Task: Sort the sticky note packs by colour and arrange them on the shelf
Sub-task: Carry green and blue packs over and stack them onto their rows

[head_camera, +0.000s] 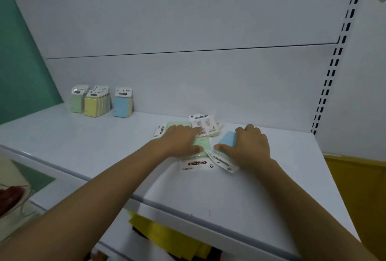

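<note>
Fingers [250, 129] of the right hand [251, 144] are curled round a blue pack [227, 141] at the loose pile's [205, 130] 3 o'clock, left hand [179, 138] flat on a green pack [201, 142], so yanking it toward the sorted blue stack [122, 103] at 10 o'clock could scatter its neighbours imo.

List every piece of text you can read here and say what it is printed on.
"STICKY NOTE": upside down on the header card of the green pack under the left hand.
Printing on the peach pack: blurred, unreadable.
Label of the blue pack gripped by the right hand: blurred, unreadable.
Standing packs at the back left: labels too small to read.
</note>
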`<move>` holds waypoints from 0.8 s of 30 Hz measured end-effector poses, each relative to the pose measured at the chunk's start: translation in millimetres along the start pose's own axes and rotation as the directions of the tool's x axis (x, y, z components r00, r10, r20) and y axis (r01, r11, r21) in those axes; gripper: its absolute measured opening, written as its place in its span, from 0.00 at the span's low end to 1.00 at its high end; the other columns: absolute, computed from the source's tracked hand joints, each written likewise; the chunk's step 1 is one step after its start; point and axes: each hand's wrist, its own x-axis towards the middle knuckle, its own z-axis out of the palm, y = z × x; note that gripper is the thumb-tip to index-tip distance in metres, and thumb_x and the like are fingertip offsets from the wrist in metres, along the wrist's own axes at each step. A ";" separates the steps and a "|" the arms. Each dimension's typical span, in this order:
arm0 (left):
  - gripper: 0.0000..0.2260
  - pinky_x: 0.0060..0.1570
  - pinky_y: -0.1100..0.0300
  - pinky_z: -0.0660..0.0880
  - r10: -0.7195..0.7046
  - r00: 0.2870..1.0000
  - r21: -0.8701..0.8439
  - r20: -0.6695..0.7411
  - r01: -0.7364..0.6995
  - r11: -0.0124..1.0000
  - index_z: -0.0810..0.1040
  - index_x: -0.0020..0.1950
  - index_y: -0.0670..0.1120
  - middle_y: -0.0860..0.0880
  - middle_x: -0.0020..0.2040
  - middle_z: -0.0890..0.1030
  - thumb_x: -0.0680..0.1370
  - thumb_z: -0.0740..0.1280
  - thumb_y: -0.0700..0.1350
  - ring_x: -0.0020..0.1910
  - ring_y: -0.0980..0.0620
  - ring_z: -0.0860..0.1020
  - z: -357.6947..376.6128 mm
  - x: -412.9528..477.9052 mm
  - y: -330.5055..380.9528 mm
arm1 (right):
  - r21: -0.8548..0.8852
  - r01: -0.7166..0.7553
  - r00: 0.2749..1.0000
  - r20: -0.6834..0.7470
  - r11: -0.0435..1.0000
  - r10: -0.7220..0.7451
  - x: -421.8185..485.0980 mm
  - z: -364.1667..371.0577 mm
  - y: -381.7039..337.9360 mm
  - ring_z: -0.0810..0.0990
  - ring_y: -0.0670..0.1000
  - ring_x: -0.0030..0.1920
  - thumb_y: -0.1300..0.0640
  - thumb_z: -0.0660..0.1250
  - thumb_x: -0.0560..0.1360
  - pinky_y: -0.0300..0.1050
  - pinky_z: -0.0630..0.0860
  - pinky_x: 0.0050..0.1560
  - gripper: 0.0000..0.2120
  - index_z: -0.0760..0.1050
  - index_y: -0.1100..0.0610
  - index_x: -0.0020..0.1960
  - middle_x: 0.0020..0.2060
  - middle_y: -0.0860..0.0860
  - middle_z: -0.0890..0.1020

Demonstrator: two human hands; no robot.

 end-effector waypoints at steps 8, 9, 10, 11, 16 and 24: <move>0.17 0.56 0.52 0.72 0.022 1.000 0.011 0.021 -0.022 1.000 0.72 0.63 0.52 0.46 0.61 0.77 0.78 0.55 0.55 0.58 0.43 0.75 5.8 -16.9 12.1 | 0.506 -0.190 0.975 -0.006 0.841 0.224 -6.0 -10.0 -6.5 0.77 0.54 0.46 0.34 0.67 0.68 0.46 0.71 0.46 0.29 0.66 0.54 0.55 0.44 0.49 0.75; 0.19 0.57 0.51 0.71 0.008 1.000 0.015 0.010 -0.008 1.000 0.69 0.67 0.55 0.48 0.64 0.76 0.78 0.56 0.58 0.61 0.44 0.75 5.2 -20.2 10.4 | 0.609 -0.218 0.967 0.026 0.763 0.255 -6.1 -9.8 -6.5 0.77 0.53 0.46 0.35 0.67 0.68 0.48 0.73 0.47 0.27 0.66 0.53 0.55 0.45 0.49 0.76; 0.23 0.59 0.51 0.70 -0.014 1.000 0.012 0.016 0.014 1.000 0.67 0.69 0.55 0.49 0.66 0.74 0.76 0.58 0.61 0.63 0.44 0.73 3.9 -23.0 7.7 | 0.712 -0.237 0.958 0.059 0.661 0.279 -6.7 -9.7 -6.9 0.77 0.52 0.46 0.37 0.67 0.69 0.50 0.75 0.48 0.24 0.66 0.53 0.54 0.46 0.49 0.76; 0.26 0.59 0.51 0.69 -0.044 0.998 0.000 0.035 0.044 0.999 0.67 0.70 0.54 0.50 0.68 0.73 0.75 0.60 0.63 0.65 0.45 0.72 2.4 -25.9 5.6 | 0.797 -0.253 0.950 0.096 0.549 0.298 -7.8 -10.0 -7.3 0.77 0.51 0.45 0.40 0.67 0.71 0.50 0.76 0.48 0.21 0.66 0.54 0.53 0.47 0.50 0.77; 0.27 0.50 0.57 0.69 -0.131 0.991 -0.219 0.015 0.131 0.967 0.74 0.57 0.47 0.48 0.60 0.77 0.67 0.71 0.64 0.55 0.48 0.74 -4.9 -33.4 2.5 | 0.907 -0.349 0.930 0.304 0.234 0.207 -9.1 -23.2 -12.4 0.79 0.53 0.44 0.60 0.65 0.77 0.48 0.79 0.41 0.16 0.67 0.55 0.63 0.53 0.56 0.76; 0.12 0.38 0.61 0.69 -0.075 0.994 -0.655 -0.076 0.007 0.756 0.69 0.52 0.47 0.50 0.48 0.76 0.73 0.68 0.46 0.46 0.51 0.75 -8.6 -45.9 -21.2 | 0.890 -0.448 0.873 0.457 -0.089 0.170 -14.5 -37.6 -43.0 0.76 0.48 0.28 0.63 0.67 0.73 0.37 0.73 0.25 0.03 0.76 0.61 0.46 0.36 0.55 0.80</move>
